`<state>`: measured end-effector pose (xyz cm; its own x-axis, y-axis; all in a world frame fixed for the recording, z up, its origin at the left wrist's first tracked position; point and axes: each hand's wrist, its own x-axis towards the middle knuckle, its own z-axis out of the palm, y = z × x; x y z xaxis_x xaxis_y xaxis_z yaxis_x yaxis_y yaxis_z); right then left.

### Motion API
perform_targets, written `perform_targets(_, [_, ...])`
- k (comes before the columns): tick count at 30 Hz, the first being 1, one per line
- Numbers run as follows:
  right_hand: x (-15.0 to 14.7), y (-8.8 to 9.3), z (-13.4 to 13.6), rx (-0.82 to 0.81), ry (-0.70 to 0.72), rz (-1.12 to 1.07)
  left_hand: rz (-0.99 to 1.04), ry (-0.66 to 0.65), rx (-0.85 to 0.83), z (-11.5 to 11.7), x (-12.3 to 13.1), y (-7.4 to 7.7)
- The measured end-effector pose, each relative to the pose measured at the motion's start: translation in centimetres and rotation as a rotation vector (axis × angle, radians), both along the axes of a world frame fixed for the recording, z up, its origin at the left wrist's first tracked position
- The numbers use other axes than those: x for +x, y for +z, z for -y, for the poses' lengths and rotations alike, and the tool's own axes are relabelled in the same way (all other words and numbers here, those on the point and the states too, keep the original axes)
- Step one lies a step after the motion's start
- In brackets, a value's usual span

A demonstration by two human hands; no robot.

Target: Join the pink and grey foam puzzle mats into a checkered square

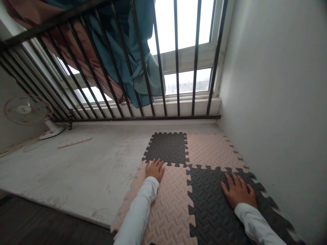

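My left hand lies flat with its fingers apart on the near pink foam mat tile, close to its far edge. That edge meets a dark grey foam tile. To the right, my right hand rests palm down, fingers spread, on the near dark grey foam tile. Beyond it lies a second pink tile, beside the wall. The tiles sit together in a checker pattern with toothed edges. A narrow gap shows between the near pink tile and the far dark one around my left fingertips.
A black metal railing runs across the back, before windows and a blue and brown curtain. On the pale floor at left stand a fan and a thin brown strip. A white wall borders the right.
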<state>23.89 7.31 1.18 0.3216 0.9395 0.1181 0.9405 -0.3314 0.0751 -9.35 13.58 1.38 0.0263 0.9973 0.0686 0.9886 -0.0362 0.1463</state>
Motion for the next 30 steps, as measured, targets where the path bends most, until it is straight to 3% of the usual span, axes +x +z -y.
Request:
perform_targets(6, [0.0,-0.1,0.0,0.003,-0.003,-0.002,-0.114,0.308,0.029,-0.5,0.0,-0.7])
perform_targets(21, [0.6,-0.7,-0.3,0.006,0.048,0.016,-0.149,0.310,0.001,-0.1,0.3,-0.4])
perform_targets(25, [-0.6,0.5,-3.5,-0.072,0.117,-0.035,-0.150,0.325,0.043,-0.3,0.2,-1.0])
perform_targets(30, [-5.5,2.0,-10.5,-0.139,0.304,-0.109,-0.120,0.313,0.052,-0.4,0.2,-1.3])
